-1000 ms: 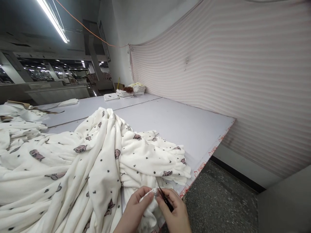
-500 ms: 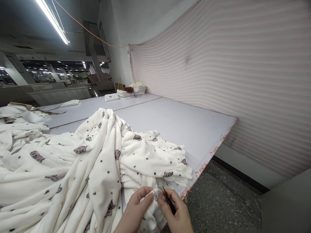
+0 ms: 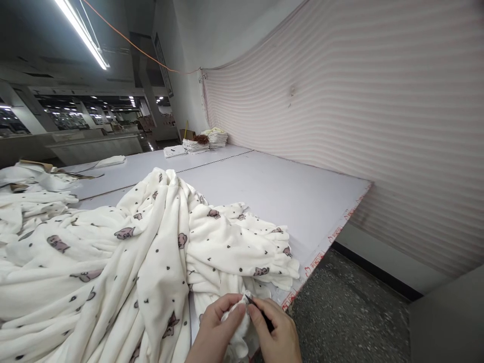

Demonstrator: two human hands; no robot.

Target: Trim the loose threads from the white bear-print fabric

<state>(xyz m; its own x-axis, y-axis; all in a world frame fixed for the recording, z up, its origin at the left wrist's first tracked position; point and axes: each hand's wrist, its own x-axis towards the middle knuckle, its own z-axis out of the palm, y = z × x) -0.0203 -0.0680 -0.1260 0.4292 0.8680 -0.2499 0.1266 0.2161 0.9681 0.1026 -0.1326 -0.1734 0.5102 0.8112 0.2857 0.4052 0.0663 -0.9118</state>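
Observation:
A large white fleece fabric printed with small hearts and pink-brown animals lies bunched over the near half of the table. At the bottom edge, my left hand pinches a fold of its edge. My right hand sits right beside it, gripping a small dark tool whose tip touches the pinched fold. The two hands almost touch over the table's front edge.
The pale grey table stretches back to stacks of folded white cloth. A striped pink fabric hangs along the right. Dark speckled floor lies below the table's marked edge. More white cloth is piled at far left.
Both hands have stayed at the fabric edge and dropped slightly lower in view. The dark tool's tip has come closer to the pinched fold. The fabric pile has not shifted.

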